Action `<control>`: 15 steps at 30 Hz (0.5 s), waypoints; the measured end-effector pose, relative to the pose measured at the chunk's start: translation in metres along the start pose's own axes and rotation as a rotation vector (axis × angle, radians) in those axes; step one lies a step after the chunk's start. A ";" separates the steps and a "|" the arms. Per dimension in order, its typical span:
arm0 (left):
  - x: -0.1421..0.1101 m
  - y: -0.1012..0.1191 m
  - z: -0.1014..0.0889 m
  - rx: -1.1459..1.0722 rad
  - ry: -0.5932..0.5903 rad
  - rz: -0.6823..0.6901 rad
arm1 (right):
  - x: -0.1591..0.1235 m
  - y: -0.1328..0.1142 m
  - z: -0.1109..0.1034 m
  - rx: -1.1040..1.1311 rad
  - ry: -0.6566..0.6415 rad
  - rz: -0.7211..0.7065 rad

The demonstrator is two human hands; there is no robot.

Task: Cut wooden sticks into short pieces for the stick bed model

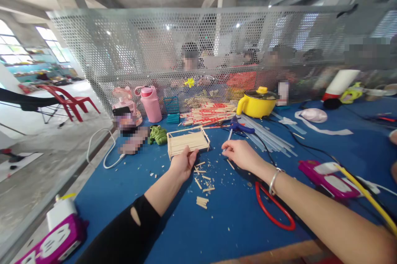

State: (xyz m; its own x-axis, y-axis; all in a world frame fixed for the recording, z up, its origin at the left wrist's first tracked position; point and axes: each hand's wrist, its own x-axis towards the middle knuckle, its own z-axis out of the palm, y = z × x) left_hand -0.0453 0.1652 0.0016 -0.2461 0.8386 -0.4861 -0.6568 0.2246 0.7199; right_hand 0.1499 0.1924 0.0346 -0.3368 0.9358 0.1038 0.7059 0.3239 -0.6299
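Note:
My left hand grips the near edge of a small tray-like frame built of wooden sticks, which rests on the blue table. My right hand lies just right of it, fingers curled in a pinch on something small I cannot make out. Short cut wooden stick pieces are scattered on the cloth between and below both hands. A blue glue gun lies just beyond my right hand.
Behind stand a yellow pot, a pile of wooden sticks, clear glue sticks, green twine and a pink bottle. A red-handled tool lies near my right wrist. People sit beyond the mesh screen.

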 end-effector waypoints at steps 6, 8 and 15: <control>-0.043 0.008 -0.046 0.393 -0.118 0.117 | -0.053 -0.019 0.006 -0.245 -0.147 -0.192; -0.058 0.013 -0.061 0.874 -0.352 0.411 | -0.075 -0.025 0.006 -0.326 -0.227 -0.246; -0.078 0.013 -0.072 1.566 -0.850 0.717 | -0.097 -0.035 0.028 -0.315 -0.236 -0.266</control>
State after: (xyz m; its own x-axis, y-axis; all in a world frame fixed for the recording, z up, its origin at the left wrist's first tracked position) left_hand -0.0857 0.0673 0.0127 0.5402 0.8403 0.0452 0.6455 -0.4482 0.6184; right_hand 0.1404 0.0860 0.0250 -0.6378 0.7697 0.0291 0.7185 0.6082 -0.3375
